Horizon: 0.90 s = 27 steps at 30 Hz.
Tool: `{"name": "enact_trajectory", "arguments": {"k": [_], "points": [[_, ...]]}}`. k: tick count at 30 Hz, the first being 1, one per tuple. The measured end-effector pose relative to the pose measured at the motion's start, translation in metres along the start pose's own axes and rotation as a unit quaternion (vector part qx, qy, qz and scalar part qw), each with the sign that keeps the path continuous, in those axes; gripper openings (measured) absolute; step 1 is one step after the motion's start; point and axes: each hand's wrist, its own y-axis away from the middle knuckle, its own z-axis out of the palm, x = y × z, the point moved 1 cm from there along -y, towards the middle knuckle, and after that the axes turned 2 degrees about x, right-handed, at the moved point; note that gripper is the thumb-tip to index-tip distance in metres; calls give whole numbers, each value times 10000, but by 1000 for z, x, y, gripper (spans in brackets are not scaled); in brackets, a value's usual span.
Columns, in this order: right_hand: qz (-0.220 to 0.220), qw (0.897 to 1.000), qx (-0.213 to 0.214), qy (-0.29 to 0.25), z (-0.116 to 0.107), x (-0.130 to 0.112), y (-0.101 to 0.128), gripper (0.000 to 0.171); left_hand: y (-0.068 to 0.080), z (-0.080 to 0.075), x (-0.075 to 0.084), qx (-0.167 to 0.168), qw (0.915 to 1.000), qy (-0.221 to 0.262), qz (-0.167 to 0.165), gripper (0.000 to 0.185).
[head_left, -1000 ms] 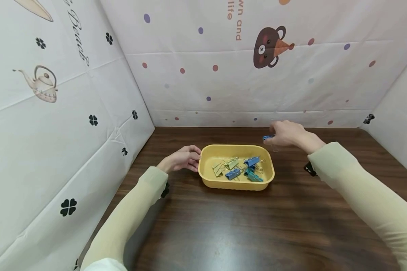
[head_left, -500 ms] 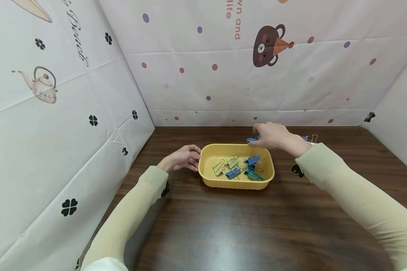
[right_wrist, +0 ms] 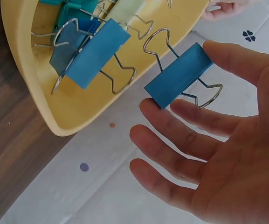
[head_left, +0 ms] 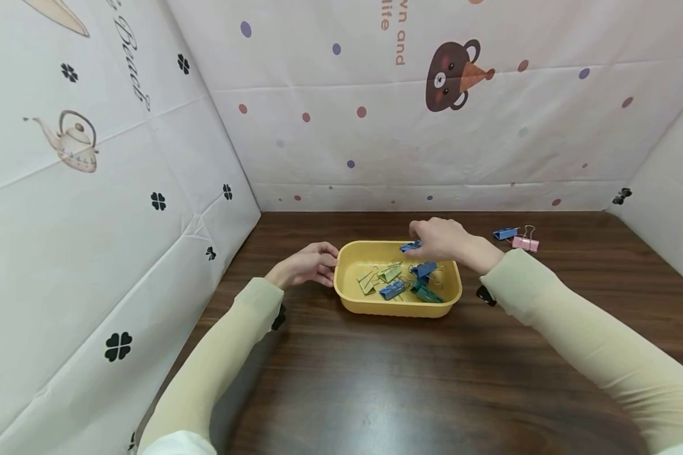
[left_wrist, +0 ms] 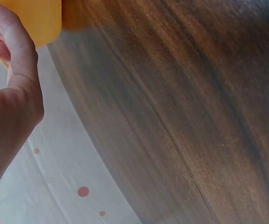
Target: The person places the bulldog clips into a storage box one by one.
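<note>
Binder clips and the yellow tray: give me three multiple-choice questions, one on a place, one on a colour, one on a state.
1. Where is the right hand?
A. over the tray's far rim
B. flat on the table
C. on the wall

2. What colour is the clip in that hand?
A. pink
B. blue
C. green

3. What is the left hand doing?
A. holding a clip
B. touching the tray's left end
C. resting in the tray

Answers: 1 A, the head view shows it above the rim. 2 B, the right wrist view shows a blue clip at the fingertips. 3 B, its fingers meet the tray's end.
</note>
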Motion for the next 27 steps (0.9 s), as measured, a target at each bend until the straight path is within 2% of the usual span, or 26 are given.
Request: {"name": "enact_trajectory", "arguments": {"k": [7,13,16,20,24,27], "points": [[-9,9998,-6,-202,3,2,-2,48,-1,-1,0,-10,10000,34,22,27],[317,9986,212,-375,-2,27,-2,50,-2,-2,-1,-34,10000,80,27,29],[565,9965,354,-500,-5,52,-1,53,-1,-2,-1,-22,9999,92,37,28],[972,9914,582,-662,-5,96,4,61,-1,-2,-1,-37,9999,81,51,30],[1460,9832,817,-724,0,141,16,70,-2,-2,-1,-51,10000,65,33,32],[1847,9753,966,-730,6,168,26,70,-2,-2,0,-46,9999,92,19,32]]}}
